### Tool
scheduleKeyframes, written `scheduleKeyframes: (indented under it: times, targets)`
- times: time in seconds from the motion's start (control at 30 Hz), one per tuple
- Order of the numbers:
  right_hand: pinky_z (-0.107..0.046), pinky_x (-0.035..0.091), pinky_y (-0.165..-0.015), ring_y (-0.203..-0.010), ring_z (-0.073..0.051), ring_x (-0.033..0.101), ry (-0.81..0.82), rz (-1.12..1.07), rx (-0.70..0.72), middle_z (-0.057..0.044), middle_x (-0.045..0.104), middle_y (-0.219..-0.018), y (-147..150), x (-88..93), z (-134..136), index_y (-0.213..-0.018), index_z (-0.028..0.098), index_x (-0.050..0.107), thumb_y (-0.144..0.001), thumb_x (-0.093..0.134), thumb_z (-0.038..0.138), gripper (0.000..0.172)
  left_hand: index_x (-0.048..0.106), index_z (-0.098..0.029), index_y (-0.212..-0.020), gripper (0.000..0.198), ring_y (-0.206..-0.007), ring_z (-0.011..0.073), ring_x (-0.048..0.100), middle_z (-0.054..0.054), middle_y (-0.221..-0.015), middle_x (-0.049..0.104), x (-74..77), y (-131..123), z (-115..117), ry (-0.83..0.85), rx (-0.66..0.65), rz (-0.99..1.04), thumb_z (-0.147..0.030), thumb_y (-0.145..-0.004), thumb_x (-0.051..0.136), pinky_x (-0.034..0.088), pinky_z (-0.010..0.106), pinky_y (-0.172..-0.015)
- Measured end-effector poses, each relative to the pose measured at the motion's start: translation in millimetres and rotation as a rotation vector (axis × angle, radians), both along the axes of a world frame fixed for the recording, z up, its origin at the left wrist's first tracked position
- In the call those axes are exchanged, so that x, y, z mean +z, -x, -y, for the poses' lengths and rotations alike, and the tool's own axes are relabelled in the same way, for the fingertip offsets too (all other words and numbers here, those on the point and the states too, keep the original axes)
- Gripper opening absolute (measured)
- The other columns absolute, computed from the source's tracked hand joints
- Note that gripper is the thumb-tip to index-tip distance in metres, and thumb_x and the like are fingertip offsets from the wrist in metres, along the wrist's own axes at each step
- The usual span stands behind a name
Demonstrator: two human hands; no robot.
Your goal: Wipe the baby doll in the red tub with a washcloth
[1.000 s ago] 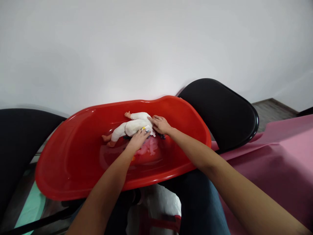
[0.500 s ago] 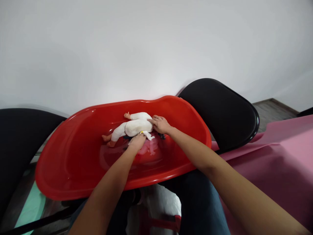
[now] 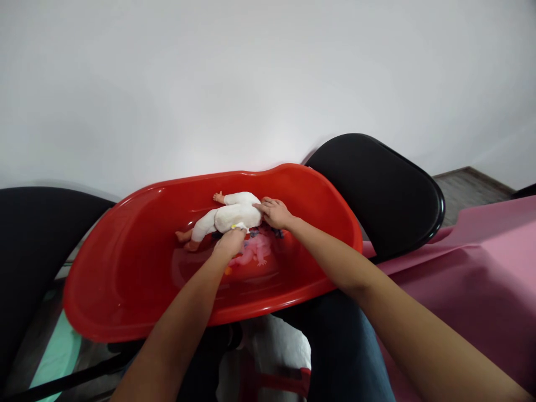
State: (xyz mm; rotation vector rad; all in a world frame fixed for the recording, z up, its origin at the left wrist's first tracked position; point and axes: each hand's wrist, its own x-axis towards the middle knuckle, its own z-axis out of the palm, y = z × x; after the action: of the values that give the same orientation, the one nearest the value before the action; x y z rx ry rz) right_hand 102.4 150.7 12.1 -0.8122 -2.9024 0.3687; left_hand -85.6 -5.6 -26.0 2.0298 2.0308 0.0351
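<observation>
Nearest my view, a lap in blue jeans (image 3: 347, 352) sits beside a white cloth with red straps (image 3: 272, 357), and just beyond them a red plastic baby bath (image 3: 121, 279) spans the frame. My left hand (image 3: 229, 243) is curled down at the middle of a baby doll (image 3: 237, 215), closed over a small white tab (image 3: 239, 226) with a yellow edge and hiding most of it; the white strip that trailed loose across the doll a moment ago is now gathered under these fingers. My right hand (image 3: 274, 213) lies open, its fingers extended and resting on the doll's white sleepsuit (image 3: 205, 225), with no grip that I can see. The doll lies inside the bath, bare feet (image 3: 183, 238) toward the left and a small bare hand (image 3: 218, 196) toward the far rim; its head is not visible. Under and beside it lie a dark patterned cloth (image 3: 277, 232) and a pink doll-like shape (image 3: 253, 252), which I cannot tell apart from a reflection on the glossy floor of the bath. Farther off are a black chair back (image 3: 377, 190), a pink sheet (image 3: 464, 262), a wooden floor (image 3: 471, 187) and a white wall (image 3: 268, 72).
</observation>
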Motion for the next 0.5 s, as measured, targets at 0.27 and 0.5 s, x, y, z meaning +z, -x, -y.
scheduleKeyframes:
  times: [0.27, 0.5]
  targets:
    - [-0.047, 0.031, -0.126, -0.153, -0.027, 0.041, -0.022, -0.028, 0.001, -0.011, 0.059, -0.155, 0, -3.1, -1, -0.163, 0.024, 0.051, -0.101, 0.051, 0.02, 0.063, 0.047, -0.017, -0.162, 0.063, -0.152, 0.0283, 0.044, 0.015, -0.167, 0.042, 1.3, -38, -10, -0.338, -0.336, -0.223, -0.003, -0.101, 0.039, 0.037, 0.044, -0.128]
    - [-0.046, 0.029, -0.128, -0.153, -0.027, 0.041, -0.015, -0.042, 0.007, -0.009, 0.06, -0.154, 0, -4.6, -1, -0.163, 0.024, 0.052, -0.103, 0.048, 0.019, 0.06, 0.056, -0.009, -0.153, 0.052, -0.131, 0.0321, 0.054, 0.019, -0.149, 0.058, 13.5, -14, -7, -0.308, -0.167, -0.332, -0.009, -0.105, 0.035, 0.045, 0.044, -0.114]
